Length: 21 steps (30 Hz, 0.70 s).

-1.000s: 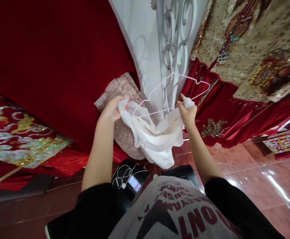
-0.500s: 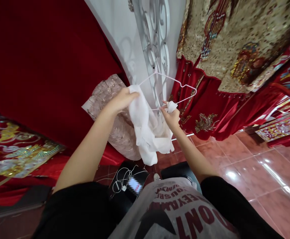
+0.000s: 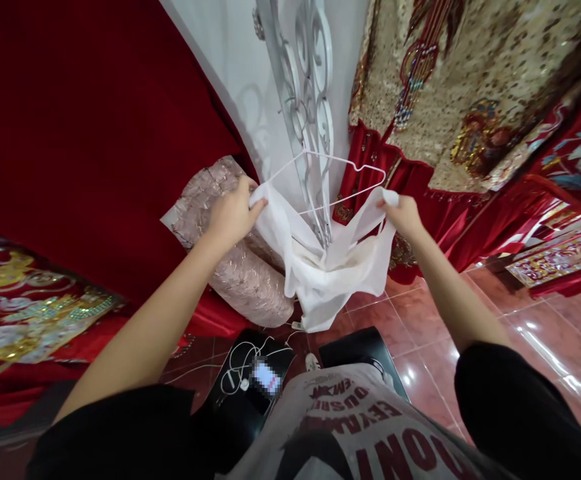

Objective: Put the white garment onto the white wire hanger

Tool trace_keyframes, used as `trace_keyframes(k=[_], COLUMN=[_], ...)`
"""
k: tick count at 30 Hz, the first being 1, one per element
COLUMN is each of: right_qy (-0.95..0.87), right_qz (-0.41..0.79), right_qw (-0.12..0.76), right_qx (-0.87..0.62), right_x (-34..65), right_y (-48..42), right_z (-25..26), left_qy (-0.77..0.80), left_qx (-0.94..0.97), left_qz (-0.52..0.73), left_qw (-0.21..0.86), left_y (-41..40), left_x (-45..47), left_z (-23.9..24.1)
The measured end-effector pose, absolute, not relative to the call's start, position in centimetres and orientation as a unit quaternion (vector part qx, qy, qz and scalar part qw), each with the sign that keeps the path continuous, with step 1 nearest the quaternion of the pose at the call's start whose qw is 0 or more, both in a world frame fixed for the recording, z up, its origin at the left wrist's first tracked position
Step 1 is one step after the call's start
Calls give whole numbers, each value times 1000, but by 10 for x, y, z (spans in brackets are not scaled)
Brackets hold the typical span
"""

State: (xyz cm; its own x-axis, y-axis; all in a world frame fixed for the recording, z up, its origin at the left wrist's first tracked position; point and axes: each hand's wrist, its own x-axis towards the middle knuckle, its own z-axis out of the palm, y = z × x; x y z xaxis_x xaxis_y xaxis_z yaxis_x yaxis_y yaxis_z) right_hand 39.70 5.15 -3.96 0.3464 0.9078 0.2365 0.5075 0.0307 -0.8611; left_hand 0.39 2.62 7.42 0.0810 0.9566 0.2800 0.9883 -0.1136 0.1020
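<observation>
A thin white garment (image 3: pixel 340 273) hangs stretched between my two hands, sagging in the middle. My left hand (image 3: pixel 235 207) is closed on its left shoulder, where the left end of a pale pink wire hanger (image 3: pixel 343 159) runs into the cloth. At the opposite side, my right hand (image 3: pixel 403 215) pinches the other shoulder of the garment. The hanger's right end is bare and lies above the cloth, a little left of my right hand. Its hook is at the white scrolled metal stand (image 3: pixel 315 100).
Behind my left hand stands a rolled pink sequined fabric (image 3: pixel 250 280). Red drapery (image 3: pixel 95 120) fills the left, and a gold sequined costume (image 3: pixel 450 80) hangs at the right. A phone (image 3: pixel 266 377) with white cables (image 3: pixel 238 363) rests on a black surface below. The floor is red tile (image 3: pixel 470 333).
My right hand has moved right and slightly up from beside the hanger's lower bar, spreading the white garment wide. The left hand has shifted slightly left, still gripping it.
</observation>
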Motion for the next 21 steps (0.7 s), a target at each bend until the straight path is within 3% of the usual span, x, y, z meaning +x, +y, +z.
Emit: trace_keyframes(k=[3, 7, 12, 21], right_qy=[-510, -519, -620, -681], right_qz=[196, 212, 130, 38], right_qw=[422, 411, 312, 237], right_qx=[-724, -720, -708, -692], right_x=[426, 433, 405, 352], right_y=[94, 139, 156, 121], right_z=[-9, 28, 68, 76], left_qy=[-652, -646, -649, -623], left_qx=[-748, -753, -747, -768], left_qz=[-87, -72, -101, -136], left_qw=[89, 106, 102, 56], left_y=[20, 15, 16, 23], left_x=[4, 1, -4, -6], left_z=[77, 80, 79, 74])
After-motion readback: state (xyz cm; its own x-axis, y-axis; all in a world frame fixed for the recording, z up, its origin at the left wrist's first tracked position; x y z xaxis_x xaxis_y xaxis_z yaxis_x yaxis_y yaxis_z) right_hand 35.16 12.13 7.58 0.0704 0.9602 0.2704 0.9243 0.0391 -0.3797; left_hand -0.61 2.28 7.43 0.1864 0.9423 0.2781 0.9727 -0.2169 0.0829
